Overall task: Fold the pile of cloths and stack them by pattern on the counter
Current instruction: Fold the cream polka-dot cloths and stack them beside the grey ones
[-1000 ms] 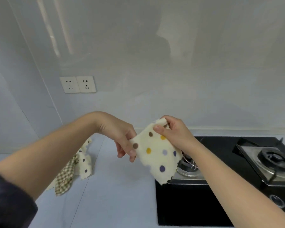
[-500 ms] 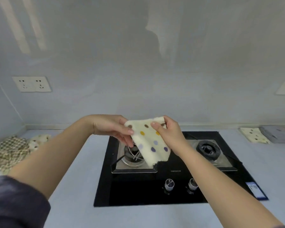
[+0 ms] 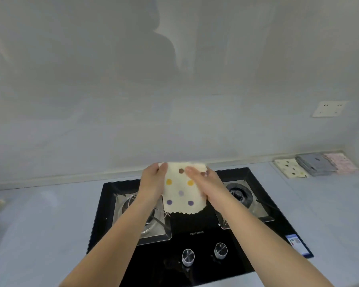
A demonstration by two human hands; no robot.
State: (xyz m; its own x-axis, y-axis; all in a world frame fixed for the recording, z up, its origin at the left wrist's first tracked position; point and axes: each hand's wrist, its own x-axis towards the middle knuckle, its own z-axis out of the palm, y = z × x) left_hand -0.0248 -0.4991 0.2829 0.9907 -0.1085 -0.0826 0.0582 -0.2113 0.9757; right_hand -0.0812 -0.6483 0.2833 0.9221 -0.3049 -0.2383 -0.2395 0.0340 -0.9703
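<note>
My left hand (image 3: pixel 153 183) and right hand (image 3: pixel 205 184) pinch the polka-dot cloth (image 3: pixel 180 193) mid-frame. The matching dotted stack (image 3: pixel 290 167) lies at the right, nearer my right hand.

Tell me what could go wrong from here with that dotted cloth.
1. The dotted cloth hangs above the hob, held up by the left hand and right hand; its loose lower edge might snag on the left burner prongs.
2. The dotted stack lies right beside the grey stack; a careless drop might land across both.
</note>
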